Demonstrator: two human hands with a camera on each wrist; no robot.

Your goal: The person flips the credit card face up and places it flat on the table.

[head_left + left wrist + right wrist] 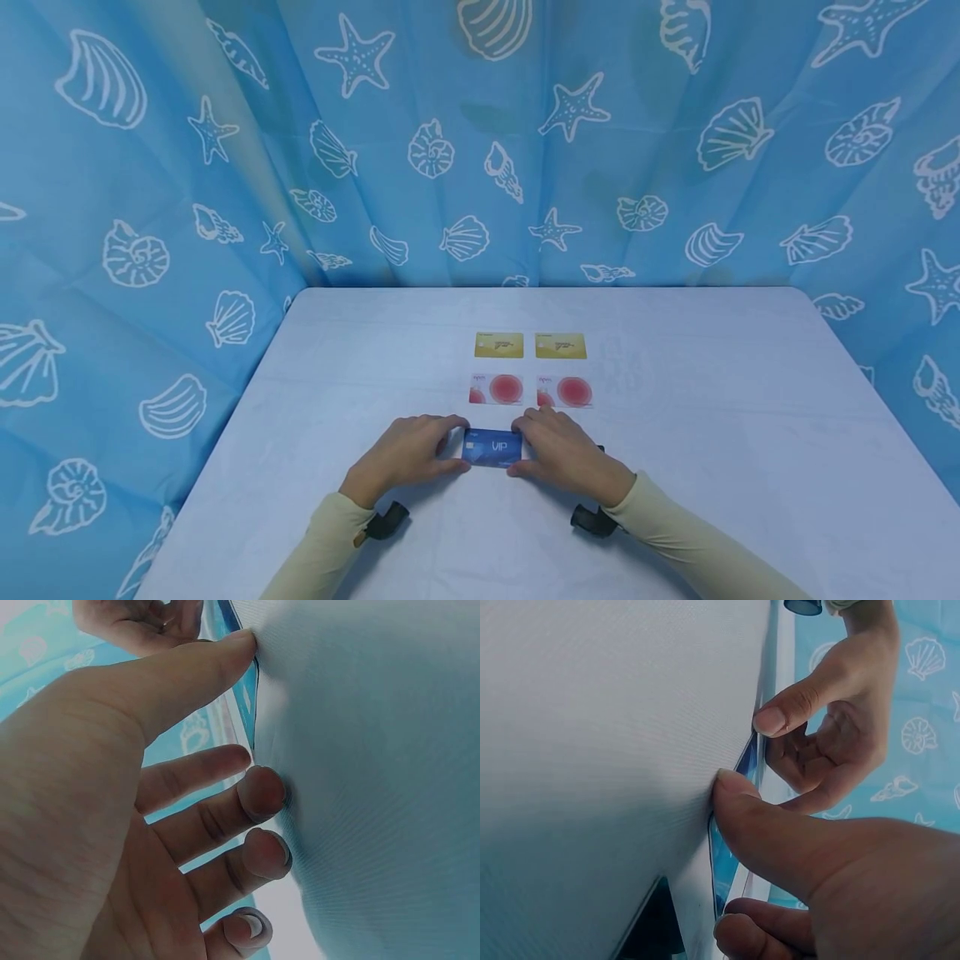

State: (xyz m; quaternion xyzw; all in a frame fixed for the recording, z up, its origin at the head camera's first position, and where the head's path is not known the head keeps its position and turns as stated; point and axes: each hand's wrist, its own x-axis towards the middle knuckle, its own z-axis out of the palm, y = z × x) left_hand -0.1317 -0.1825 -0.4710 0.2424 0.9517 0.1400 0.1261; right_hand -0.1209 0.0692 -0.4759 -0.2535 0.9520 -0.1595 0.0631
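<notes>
A blue card marked VIP lies flat on the white table, its long side running left to right. My left hand holds its left end, thumb at the near corner and index finger at the far one. At the right end my right hand grips it the same way. In the left wrist view the other fingers of the left hand are spread over the cloth. A dark, flat corner shows on the table beside the right hand in the right wrist view; the rest of it is out of frame.
Beyond the hands, two white cards with red circles, a left one and a right one, lie side by side. Behind them are two gold cards, left and right. A blue seashell curtain hangs behind the table.
</notes>
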